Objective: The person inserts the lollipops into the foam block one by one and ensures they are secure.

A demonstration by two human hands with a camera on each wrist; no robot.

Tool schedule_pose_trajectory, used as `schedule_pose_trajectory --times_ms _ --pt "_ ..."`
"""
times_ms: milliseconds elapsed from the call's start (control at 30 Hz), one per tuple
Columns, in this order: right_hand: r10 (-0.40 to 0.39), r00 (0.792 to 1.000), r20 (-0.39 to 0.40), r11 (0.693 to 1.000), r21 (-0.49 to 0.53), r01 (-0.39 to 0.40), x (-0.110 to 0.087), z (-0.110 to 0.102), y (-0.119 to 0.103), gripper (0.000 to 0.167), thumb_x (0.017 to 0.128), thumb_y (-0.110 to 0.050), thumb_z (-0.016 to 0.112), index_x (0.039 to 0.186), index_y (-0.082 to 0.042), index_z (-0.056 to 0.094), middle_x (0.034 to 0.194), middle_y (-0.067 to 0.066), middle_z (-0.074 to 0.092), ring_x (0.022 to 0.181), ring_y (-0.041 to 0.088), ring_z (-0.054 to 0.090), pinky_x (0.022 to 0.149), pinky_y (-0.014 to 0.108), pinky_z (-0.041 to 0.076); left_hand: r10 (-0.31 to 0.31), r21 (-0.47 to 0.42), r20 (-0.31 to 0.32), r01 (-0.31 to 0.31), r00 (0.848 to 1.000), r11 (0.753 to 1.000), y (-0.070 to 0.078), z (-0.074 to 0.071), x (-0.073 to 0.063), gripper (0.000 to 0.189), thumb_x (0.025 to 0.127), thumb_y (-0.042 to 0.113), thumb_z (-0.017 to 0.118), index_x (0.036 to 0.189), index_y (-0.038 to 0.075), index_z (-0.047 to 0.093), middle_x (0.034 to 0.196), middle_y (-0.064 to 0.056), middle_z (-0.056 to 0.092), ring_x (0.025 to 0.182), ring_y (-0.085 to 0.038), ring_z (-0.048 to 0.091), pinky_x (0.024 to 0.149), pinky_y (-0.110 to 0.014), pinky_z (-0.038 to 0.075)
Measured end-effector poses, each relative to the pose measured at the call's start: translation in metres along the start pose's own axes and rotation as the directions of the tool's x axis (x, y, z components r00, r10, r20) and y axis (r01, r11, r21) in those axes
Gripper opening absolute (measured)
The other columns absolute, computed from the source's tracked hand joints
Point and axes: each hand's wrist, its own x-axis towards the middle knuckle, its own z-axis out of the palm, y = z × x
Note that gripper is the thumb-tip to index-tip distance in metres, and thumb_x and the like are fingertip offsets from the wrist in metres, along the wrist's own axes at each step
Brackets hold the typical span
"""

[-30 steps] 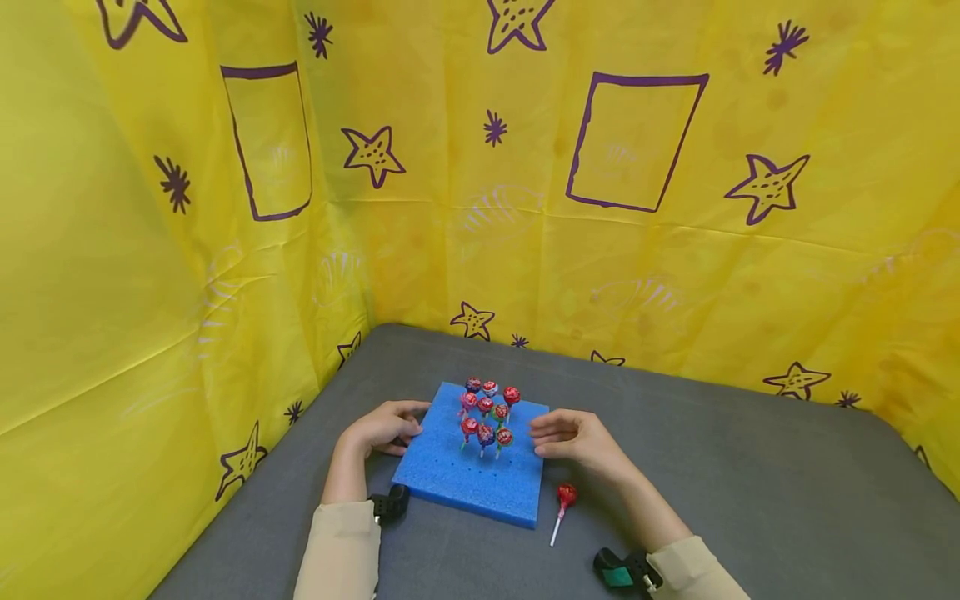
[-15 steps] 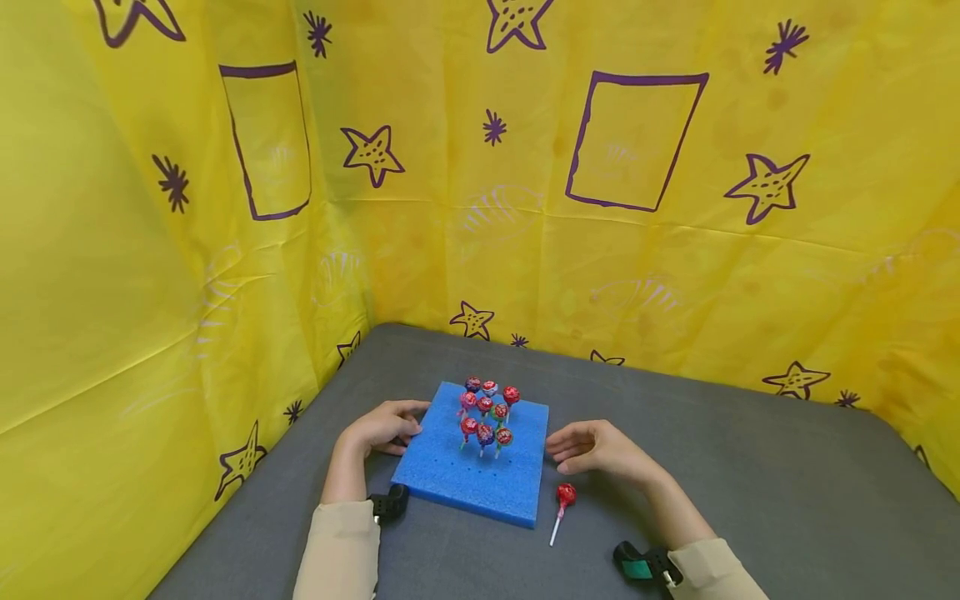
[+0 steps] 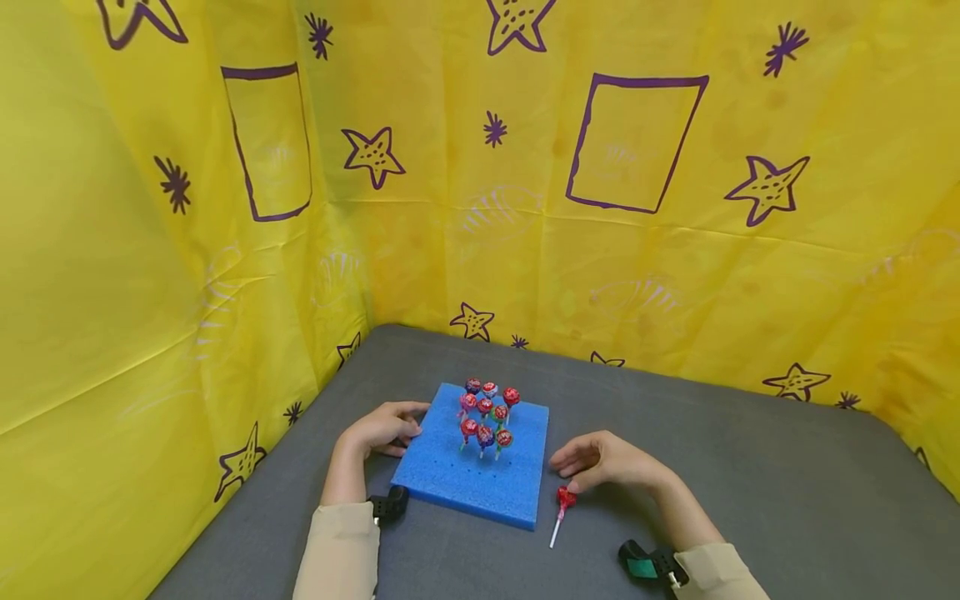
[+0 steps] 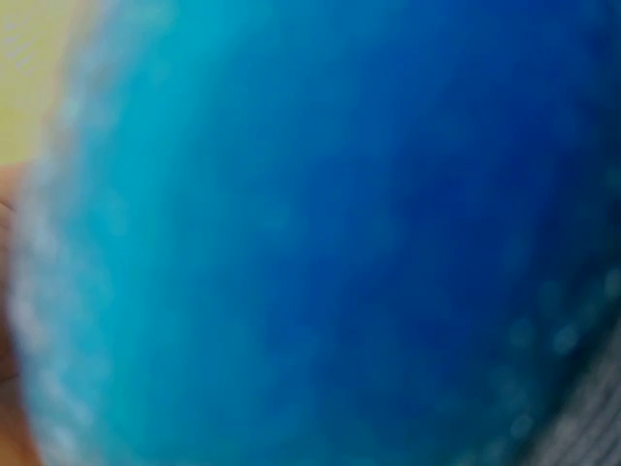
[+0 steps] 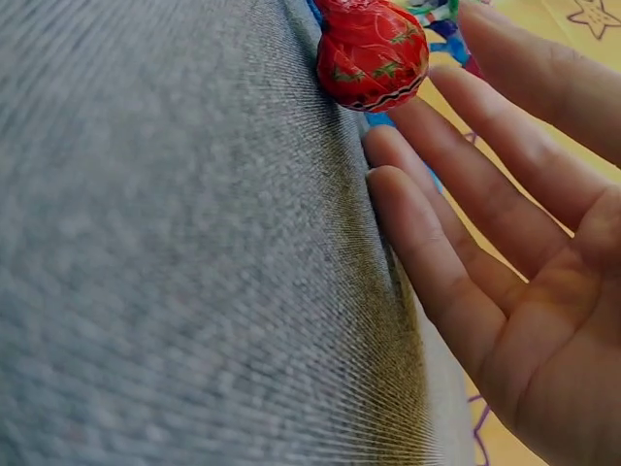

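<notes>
A blue foam board (image 3: 450, 487) lies on the table, and several wrapped lollipops (image 3: 485, 435) stand upright in it on their sticks. My left hand (image 3: 381, 427) rests at the board's left edge, fingers relaxed against it. In the left wrist view the blurred blue foam (image 4: 291, 233) fills nearly everything. A single red lollipop (image 3: 558, 521) lies on the table right of the board, its white stick toward me. Right over its candy head is my right hand (image 3: 611, 460), fingers loosely spread. The right wrist view shows the red wrapper (image 5: 374, 58) just beyond the fingertips, with nothing gripped.
Small holes (image 3: 471, 469) dot the near half of the foam board. The dark grey table (image 3: 720, 467) reaches back to yellow cloth walls (image 3: 465, 267) printed with purple stars. A black wrist camera (image 3: 651, 565) sits on my right wrist.
My right hand has left the board's right edge and moved right and toward me, down to the loose red lollipop. The left hand and the board have stayed in place.
</notes>
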Motion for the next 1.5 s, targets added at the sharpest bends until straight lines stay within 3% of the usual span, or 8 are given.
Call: schedule_pose_trajectory --times_ms 200,800,1200,1500 --pt "0.023 0.999 0.032 1.0 0.016 -0.023 -0.0033 0.0014 -0.0019 0.041 0.086 -0.015 0.075 0.122 -0.001 0.066 0.126 0.021 0.066 0.11 0.024 0.066 0.088 0.021 0.055 -0.002 0.004 -0.001 0.002 1.0 1.0 -0.0003 0.0003 0.0 0.051 0.094 0.01 0.058 0.144 0.011 0.05 0.092 -0.008 0.058 0.079 -0.018 0.057 0.068 -0.031 0.057" --pt "-0.01 0.995 0.095 1.0 0.028 0.007 -0.0018 0.0048 -0.0006 0.042 0.081 -0.008 0.078 0.121 0.002 0.066 0.12 0.027 0.065 0.095 0.013 0.062 0.078 0.021 0.057 0.002 -0.001 0.003 -0.002 1.0 1.0 0.0027 0.0001 0.0004 0.051 0.094 0.01 0.058 0.144 0.01 0.05 0.091 -0.007 0.058 0.078 -0.018 0.057 0.067 -0.029 0.057" --pt "0.011 0.996 0.089 1.0 0.011 -0.012 -0.001 0.0072 -0.0012 0.036 0.081 -0.006 0.078 0.116 0.0 0.069 0.108 0.015 0.069 0.089 0.013 0.06 0.072 0.021 0.057 -0.008 -0.002 0.003 0.008 1.0 1.0 0.0015 -0.0001 0.0005 0.051 0.094 0.011 0.058 0.144 0.011 0.05 0.093 -0.008 0.059 0.079 -0.018 0.057 0.068 -0.03 0.057" --pt "-0.013 0.996 0.088 1.0 -0.019 0.015 0.0007 0.0067 0.0005 0.032 0.081 -0.007 0.078 0.111 0.0 0.071 0.104 0.017 0.07 0.085 0.01 0.062 0.072 0.021 0.056 -0.008 -0.003 0.0 0.008 1.0 1.0 0.0014 -0.0003 0.0002 0.051 0.094 0.011 0.058 0.145 0.011 0.05 0.093 -0.008 0.059 0.079 -0.019 0.057 0.068 -0.03 0.057"
